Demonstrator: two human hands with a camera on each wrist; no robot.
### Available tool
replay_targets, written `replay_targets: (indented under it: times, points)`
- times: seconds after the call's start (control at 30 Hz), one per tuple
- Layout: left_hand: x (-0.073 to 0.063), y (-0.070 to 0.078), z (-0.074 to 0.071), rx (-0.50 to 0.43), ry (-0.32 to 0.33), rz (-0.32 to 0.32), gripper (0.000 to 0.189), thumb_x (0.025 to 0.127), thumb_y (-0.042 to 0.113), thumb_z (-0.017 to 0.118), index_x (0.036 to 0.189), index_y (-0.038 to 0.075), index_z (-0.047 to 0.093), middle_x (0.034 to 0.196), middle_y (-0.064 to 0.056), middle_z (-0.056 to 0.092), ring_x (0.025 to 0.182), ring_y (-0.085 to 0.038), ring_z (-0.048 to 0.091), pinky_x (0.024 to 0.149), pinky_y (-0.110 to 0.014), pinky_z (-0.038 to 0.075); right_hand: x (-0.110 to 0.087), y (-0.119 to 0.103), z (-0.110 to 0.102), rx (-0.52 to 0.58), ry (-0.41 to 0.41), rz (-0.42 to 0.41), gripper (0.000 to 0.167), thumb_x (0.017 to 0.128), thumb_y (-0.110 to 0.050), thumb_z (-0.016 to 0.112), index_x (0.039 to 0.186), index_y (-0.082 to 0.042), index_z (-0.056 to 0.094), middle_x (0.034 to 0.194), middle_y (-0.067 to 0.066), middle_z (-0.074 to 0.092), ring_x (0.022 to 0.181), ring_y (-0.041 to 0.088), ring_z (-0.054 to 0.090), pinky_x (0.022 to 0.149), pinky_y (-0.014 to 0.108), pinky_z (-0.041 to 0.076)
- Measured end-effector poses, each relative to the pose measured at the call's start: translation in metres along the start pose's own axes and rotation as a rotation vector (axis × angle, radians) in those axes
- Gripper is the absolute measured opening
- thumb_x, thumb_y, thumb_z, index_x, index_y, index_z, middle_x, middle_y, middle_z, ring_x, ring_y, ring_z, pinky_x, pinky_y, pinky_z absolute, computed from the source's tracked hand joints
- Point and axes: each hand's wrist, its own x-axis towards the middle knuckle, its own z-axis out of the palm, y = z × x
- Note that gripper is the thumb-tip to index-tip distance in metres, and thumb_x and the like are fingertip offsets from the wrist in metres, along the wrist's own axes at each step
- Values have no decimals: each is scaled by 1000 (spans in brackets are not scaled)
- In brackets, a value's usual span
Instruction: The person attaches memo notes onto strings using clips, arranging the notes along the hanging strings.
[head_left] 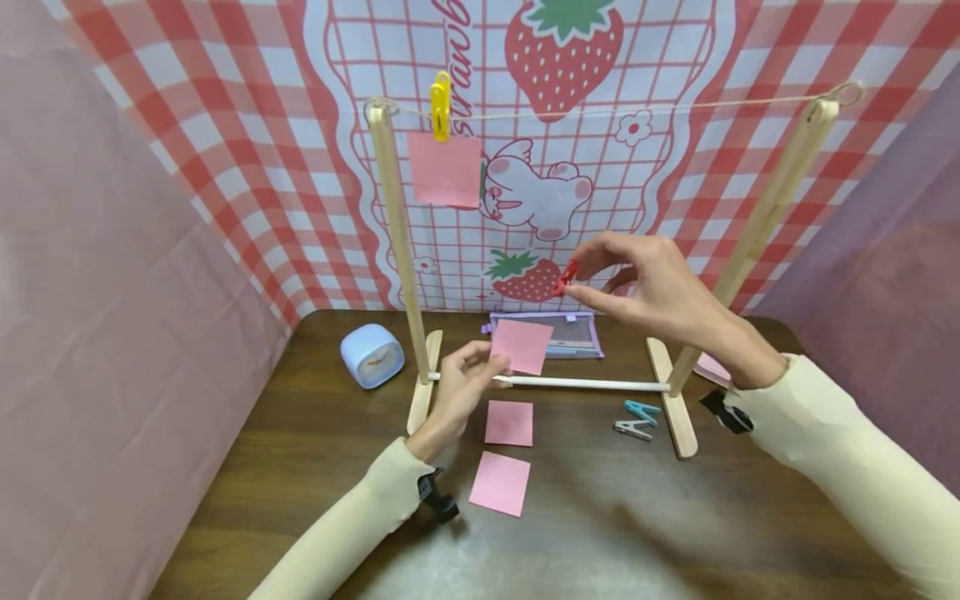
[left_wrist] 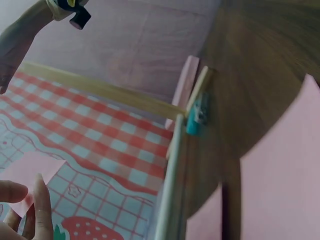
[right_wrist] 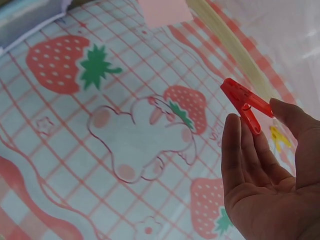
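Observation:
My left hand pinches a pink paper note by its lower left corner, in front of the frame's white crossbar in the head view. Higher and to the right, my right hand holds a red clothespin between thumb and fingertips. Its two legs spread in a V in the right wrist view. Another pink note hangs from a string, fastened by a yellow clothespin near the left post. Two more pink notes, a nearer one and a farther one, lie on the table.
The string runs between a left wooden post and a right one, joined low down by a white rod. Blue and grey clothespins lie by the right foot. A blue clock stands left; a zip pouch lies behind.

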Motion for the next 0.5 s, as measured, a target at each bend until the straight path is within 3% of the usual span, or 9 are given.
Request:
replay_targets:
  times: [0.2,0.33,0.43,0.5]
  points:
    - [6,7,12,0,-56,19,27,99,0,65,122,-15,60,89,3,75,78,-8,74,75,-27,66,15,-10,-12,-10,46,-30,27,91,-18,82,116,-11,74,106,0,79,94,10,73,76,10,58]
    - [12,13,18,-15,-97,55,27,101,2,64,124,-12,61,92,0,74,80,-10,74,80,-34,67,22,-13,-19,-21,66,-37,27,92,-16,81,116,-8,72,107,1,77,97,7,72,82,10,58]
    - [16,18,23,-23,-120,89,25,100,1,64,123,-10,62,93,1,73,83,-13,71,79,-36,67,26,-14,-24,-17,62,-43,28,93,-12,79,118,-4,69,110,4,77,101,12,73,87,13,60]
    - [20,22,26,-31,-123,108,24,99,1,65,121,-10,62,94,1,71,83,-13,70,75,-31,66,30,-15,-27,-9,56,-50,28,94,-11,78,119,-2,68,111,6,77,105,18,73,90,13,59]
